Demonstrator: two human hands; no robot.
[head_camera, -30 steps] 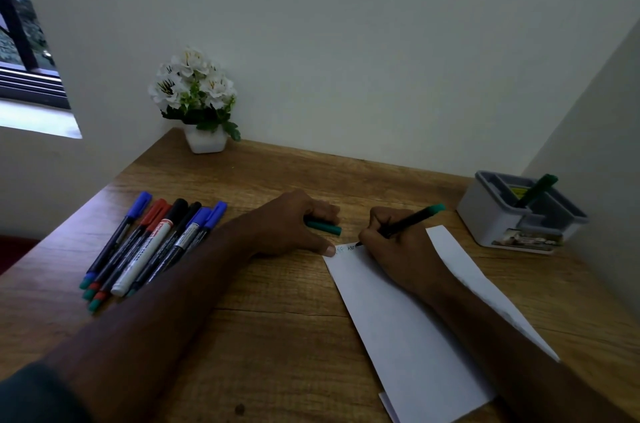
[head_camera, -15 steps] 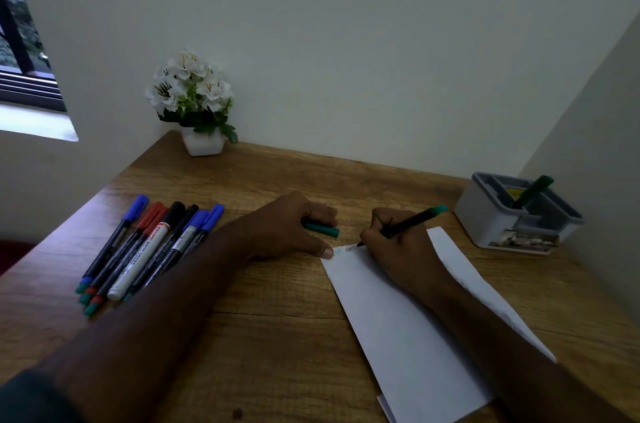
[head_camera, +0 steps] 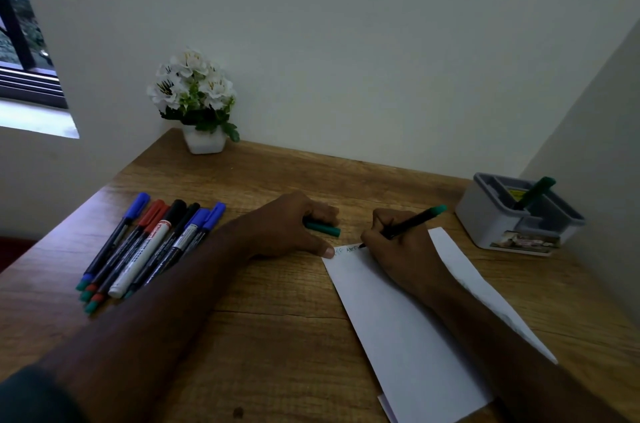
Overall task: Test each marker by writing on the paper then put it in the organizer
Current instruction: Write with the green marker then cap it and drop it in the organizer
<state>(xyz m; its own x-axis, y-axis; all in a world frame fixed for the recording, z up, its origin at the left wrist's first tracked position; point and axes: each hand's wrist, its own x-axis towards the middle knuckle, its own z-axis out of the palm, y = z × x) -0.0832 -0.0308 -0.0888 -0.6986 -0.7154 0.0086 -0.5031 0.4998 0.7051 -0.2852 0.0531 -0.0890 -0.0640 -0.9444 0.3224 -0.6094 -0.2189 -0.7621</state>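
Observation:
My right hand point(head_camera: 401, 249) grips a green-ended marker point(head_camera: 412, 221) with its tip on the top edge of the white paper point(head_camera: 398, 329), beside some small writing. The fingers of my left hand point(head_camera: 287, 228) are curled over the green cap point(head_camera: 323, 229), and its thumb presses the paper's top left corner. Several capped markers point(head_camera: 149, 242) in blue, red and black lie in a row on the left of the wooden desk. At the right stands the grey organizer point(head_camera: 485, 214), with one green marker point(head_camera: 535, 192) upright in it.
A white pot of white flowers point(head_camera: 197, 103) sits in the far left corner of the desk point(head_camera: 277, 336). Walls close off the back and the right side. A window opens at the far left.
The marker tip has crept slightly rightward along the paper's top edge, adding letters. My left hand has stayed put on the cap and the paper corner.

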